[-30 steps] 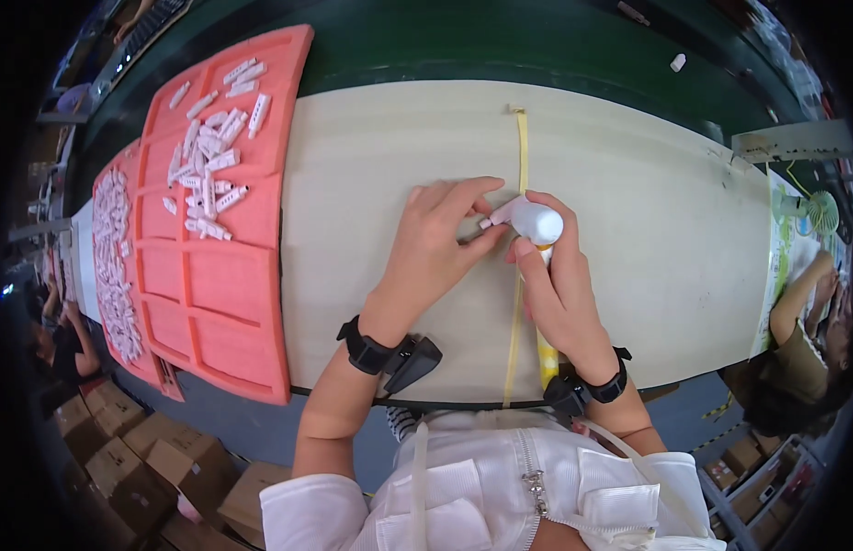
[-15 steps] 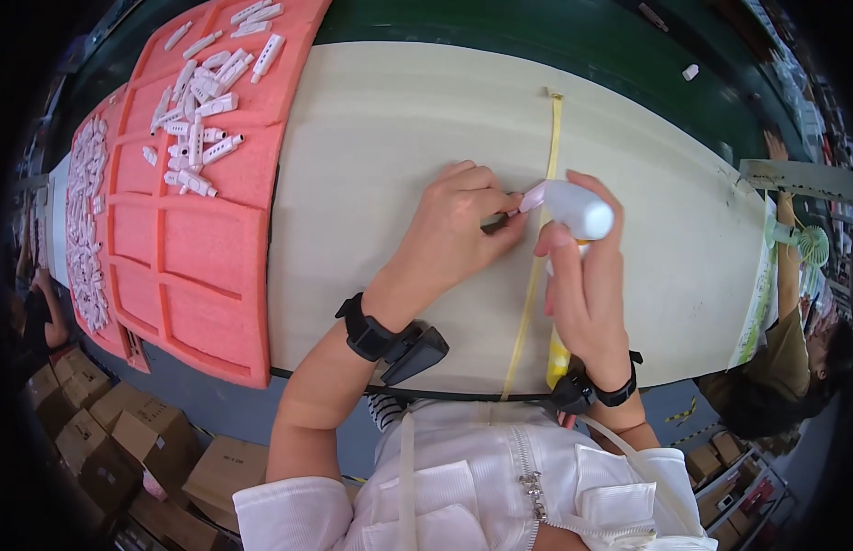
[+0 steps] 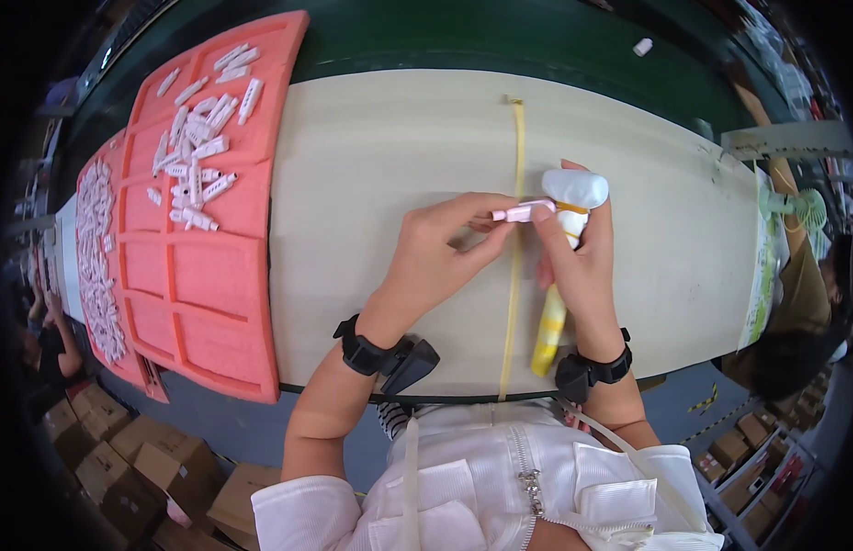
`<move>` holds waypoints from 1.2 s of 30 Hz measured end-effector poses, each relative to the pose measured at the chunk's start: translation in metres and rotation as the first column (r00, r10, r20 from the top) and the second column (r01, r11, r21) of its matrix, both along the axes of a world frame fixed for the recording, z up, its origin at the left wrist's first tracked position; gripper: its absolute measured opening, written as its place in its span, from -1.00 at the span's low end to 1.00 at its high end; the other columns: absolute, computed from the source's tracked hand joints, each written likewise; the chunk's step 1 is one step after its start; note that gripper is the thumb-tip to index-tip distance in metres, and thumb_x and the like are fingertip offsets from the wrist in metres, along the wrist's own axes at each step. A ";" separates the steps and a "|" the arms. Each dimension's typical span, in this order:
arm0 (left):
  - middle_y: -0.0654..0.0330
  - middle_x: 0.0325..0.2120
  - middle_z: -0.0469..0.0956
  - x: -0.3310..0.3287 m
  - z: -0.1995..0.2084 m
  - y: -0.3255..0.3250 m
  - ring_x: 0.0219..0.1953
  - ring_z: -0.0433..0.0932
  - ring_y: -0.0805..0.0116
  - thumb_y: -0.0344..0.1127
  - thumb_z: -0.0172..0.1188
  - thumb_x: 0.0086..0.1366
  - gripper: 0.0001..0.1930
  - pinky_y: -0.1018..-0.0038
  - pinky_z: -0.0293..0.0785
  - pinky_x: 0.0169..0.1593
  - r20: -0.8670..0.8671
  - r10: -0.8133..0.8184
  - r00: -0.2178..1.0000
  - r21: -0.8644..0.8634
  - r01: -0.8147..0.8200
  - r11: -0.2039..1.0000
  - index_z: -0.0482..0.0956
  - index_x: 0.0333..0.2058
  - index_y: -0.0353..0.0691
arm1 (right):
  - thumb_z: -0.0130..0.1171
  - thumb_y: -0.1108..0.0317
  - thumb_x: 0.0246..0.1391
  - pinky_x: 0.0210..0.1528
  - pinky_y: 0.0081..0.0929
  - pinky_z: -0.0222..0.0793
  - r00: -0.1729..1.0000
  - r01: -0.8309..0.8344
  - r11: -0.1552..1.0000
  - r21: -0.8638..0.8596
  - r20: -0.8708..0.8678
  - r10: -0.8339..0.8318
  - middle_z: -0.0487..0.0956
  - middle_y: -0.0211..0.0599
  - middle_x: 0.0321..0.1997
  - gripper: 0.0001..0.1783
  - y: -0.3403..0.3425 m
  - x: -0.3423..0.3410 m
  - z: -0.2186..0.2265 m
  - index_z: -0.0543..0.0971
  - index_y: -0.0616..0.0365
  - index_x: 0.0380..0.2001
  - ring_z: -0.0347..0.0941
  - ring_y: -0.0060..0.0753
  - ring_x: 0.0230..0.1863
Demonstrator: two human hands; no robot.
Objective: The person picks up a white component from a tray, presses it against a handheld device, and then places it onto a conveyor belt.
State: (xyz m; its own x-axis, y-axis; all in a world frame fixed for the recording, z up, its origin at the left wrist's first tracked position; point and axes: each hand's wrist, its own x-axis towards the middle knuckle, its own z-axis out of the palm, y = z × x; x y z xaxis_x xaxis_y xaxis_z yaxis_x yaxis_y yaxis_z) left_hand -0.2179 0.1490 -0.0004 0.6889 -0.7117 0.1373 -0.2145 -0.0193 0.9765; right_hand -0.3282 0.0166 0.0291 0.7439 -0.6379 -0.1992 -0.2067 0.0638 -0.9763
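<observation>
My left hand [image 3: 442, 241] pinches the end of a small pale pink plastic piece [image 3: 516, 213], slim and tubular, between thumb and fingertips. In my right hand [image 3: 581, 262] is a mallet with a padded white head [image 3: 575, 189] and a yellow-wrapped handle [image 3: 548, 332] that slants down toward me. My right thumb also touches the pink piece near the mallet's head. Both hands are above the pale tabletop [image 3: 389, 129], close to a yellow strip [image 3: 518, 151] running across it. The far fingers of my right hand are partly hidden by the mallet.
On the left, a pink foam tray [image 3: 192, 308] with raised ribs carries a heap of similar pale pieces [image 3: 197, 147]. Farther left lies a denser pile [image 3: 96, 266]. A green surface [image 3: 445, 32] borders the far side. Cardboard boxes [image 3: 169, 468] stand lower left; another person's arm [image 3: 798, 266] is at right.
The mallet's head has swung away from me and its handle shows more. The pink piece has turned nearly level, with my right thumb now on it. The whole view has shifted slightly.
</observation>
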 end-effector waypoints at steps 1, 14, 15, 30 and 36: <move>0.15 -0.27 0.72 -0.002 0.000 -0.002 -0.25 0.71 0.41 -0.54 0.37 0.24 -0.78 0.48 0.66 -0.15 0.002 -0.015 1.000 -0.003 0.015 1.000 0.70 -0.12 -0.33 | 0.19 0.36 0.33 -0.65 -0.70 0.20 0.999 -0.015 0.999 0.044 0.037 0.013 0.50 -0.37 -0.20 -0.42 0.001 -0.001 0.001 0.22 0.13 0.31 0.31 -0.74 -0.61; 0.13 -0.21 0.70 -0.013 -0.009 -0.003 -0.17 0.68 0.49 -0.49 0.30 0.37 -0.87 0.57 0.63 -0.14 -0.320 -0.104 0.942 -0.137 0.062 0.989 0.62 -0.16 -0.40 | 0.23 0.27 0.34 -0.59 -0.72 0.26 0.995 -0.037 0.992 -0.123 0.088 0.048 0.52 -0.38 -0.20 -0.39 0.001 -0.007 -0.010 0.23 0.09 0.34 0.35 -0.75 -0.54; 0.13 -0.21 0.70 -0.014 -0.008 -0.004 -0.17 0.68 0.49 -0.49 0.30 0.37 -0.88 0.57 0.63 -0.15 -0.265 -0.108 0.958 -0.120 0.078 0.990 0.62 -0.17 -0.40 | 0.23 0.30 0.33 -0.45 -0.68 0.31 0.996 -0.044 0.993 -0.113 0.072 0.053 0.51 -0.35 -0.16 -0.38 0.000 -0.008 -0.009 0.22 0.11 0.34 0.38 -0.70 -0.42; 0.03 -0.13 0.64 0.108 0.013 0.064 -0.16 0.66 0.35 -0.23 0.10 0.53 -0.74 0.43 0.59 -0.06 -0.457 0.486 0.745 -0.295 -0.643 0.707 0.55 -0.03 -0.33 | 0.19 0.28 0.36 -0.60 -0.71 0.28 0.996 -0.086 0.996 0.037 0.042 0.084 0.50 -0.46 -0.21 -0.41 0.000 -0.008 -0.003 0.21 0.05 0.35 0.33 -0.76 -0.52; 0.10 -0.13 0.62 0.131 0.016 0.064 -0.24 0.60 0.42 -0.21 0.13 0.50 -0.66 0.52 0.54 -0.16 -0.448 0.601 0.662 -0.196 -0.728 0.656 0.54 0.08 -0.33 | 0.17 0.32 0.36 -0.59 -0.70 0.31 0.992 -0.106 0.994 0.005 0.070 0.105 0.50 -0.44 -0.18 -0.41 -0.003 -0.009 -0.017 0.20 0.03 0.35 0.34 -0.75 -0.50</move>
